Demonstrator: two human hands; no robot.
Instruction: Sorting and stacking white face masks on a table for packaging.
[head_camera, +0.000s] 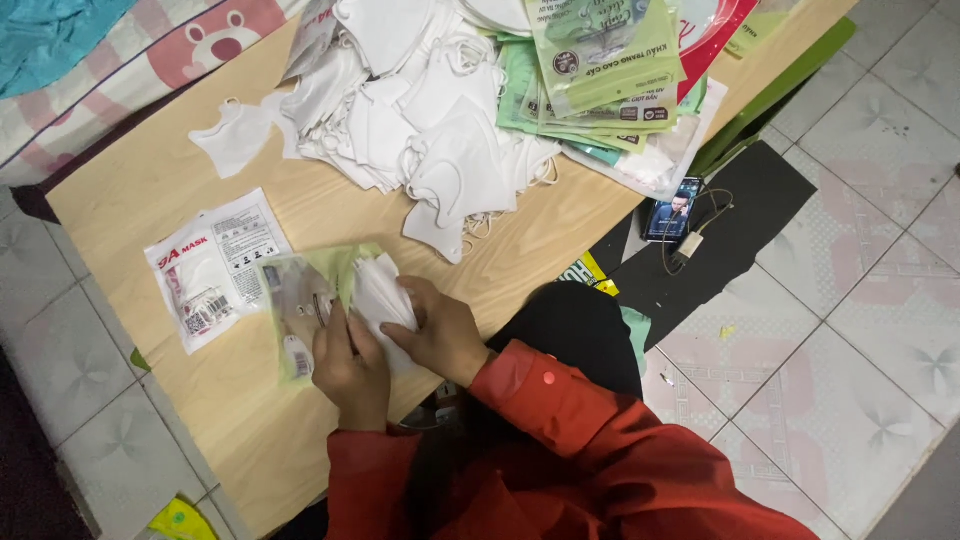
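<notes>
Our left hand (352, 368) gripped the green pouch (305, 300) while our right hand (440, 335) pressed folded white masks (383, 293) halfway inside; one sealed packet (212, 268) lay left of them, a loose mask pile (410, 110) beyond.

Open pouch (310, 300) near bench (150, 190) front edge, folded masks (385, 290) partly inside it. Sealed mask packet (215, 265) flat just left of pouch. Loose mask heap (410, 110) behind, mid-bench; single mask (235, 135) at heap's left edge. Stack of empty pouches (600, 70) right of heap, partly overlapping it. Phone (672, 210) on floor mat (740, 230) off bench's right side.
</notes>
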